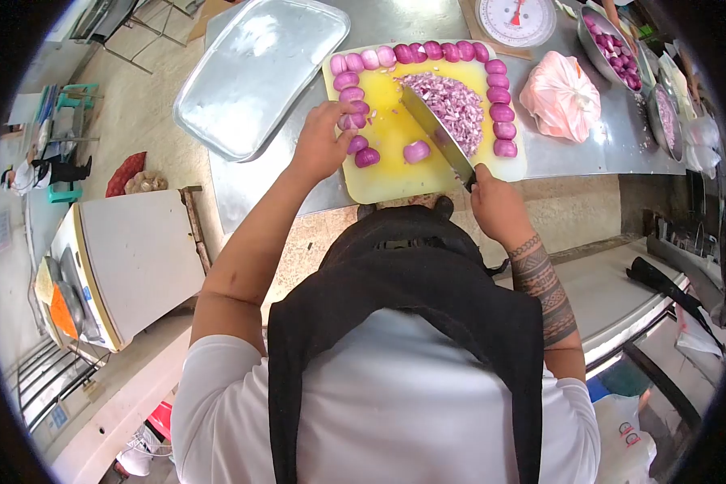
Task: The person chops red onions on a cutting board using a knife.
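My right hand (498,203) is closed round the handle of a wide-bladed kitchen knife (440,131). The blade lies along the near-left side of a heap of chopped red onion (450,105) on a yellow cutting board (395,181). At the board's left edge, my left hand (321,143) has its thumb and fingers about a red onion half (350,122) in a row of halves. One onion half (417,151) sits apart, left of the blade. More halves (436,51) line the far edge, and others (502,111) the right edge.
A clear plastic tray or lid (258,73) lies left of the board. To the right are a tied pink plastic bag (560,97), a dial scale (516,18), a bowl of purple onions (613,52) and another bowl (665,121). The metal table's front edge is close to my body.
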Available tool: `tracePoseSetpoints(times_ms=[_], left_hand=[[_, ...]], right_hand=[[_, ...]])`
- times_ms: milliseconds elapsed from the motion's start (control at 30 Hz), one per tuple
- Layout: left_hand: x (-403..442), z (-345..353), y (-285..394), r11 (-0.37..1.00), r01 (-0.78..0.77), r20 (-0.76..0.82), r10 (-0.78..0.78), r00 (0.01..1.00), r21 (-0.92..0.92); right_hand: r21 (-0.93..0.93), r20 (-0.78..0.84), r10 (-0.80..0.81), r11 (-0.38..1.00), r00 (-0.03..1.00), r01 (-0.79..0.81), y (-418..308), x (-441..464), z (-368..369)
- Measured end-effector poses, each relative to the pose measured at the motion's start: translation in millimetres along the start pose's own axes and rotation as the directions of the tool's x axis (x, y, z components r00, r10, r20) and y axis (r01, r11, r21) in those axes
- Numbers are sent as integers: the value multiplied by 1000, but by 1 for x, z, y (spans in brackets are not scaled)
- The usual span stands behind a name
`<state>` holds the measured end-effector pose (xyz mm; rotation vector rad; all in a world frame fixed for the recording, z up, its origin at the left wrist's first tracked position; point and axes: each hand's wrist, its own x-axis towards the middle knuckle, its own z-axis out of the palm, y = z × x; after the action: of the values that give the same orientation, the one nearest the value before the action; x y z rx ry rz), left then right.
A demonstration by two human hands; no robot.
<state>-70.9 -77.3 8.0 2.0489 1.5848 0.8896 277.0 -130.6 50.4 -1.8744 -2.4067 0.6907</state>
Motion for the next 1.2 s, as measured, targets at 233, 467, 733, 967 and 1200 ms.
tracePoseSetpoints(times_ms=[233, 467, 733, 967, 1200], left_hand=[[0, 11, -18, 998, 47, 64, -44, 997, -48], [1, 14, -12, 978, 183, 101, -174, 980, -96], [3, 18, -5, 988, 116, 85, -125, 989, 103], [-1, 47, 64, 979, -77, 130, 53, 990, 191], [11, 98, 84, 952, -40, 382, -83, 920, 303]], right_hand=[[31, -7, 30, 999, 1000, -29, -16, -5, 2], [80, -7, 35, 996, 999, -34, -13, -4, 7], [99, 15, 25, 995, 1000, -26, -7, -20, 2], [113, 12, 37, 993, 999, -38, 2, -16, -1], [150, 64, -11, 989, 998, 1, 4, -5, 1]])
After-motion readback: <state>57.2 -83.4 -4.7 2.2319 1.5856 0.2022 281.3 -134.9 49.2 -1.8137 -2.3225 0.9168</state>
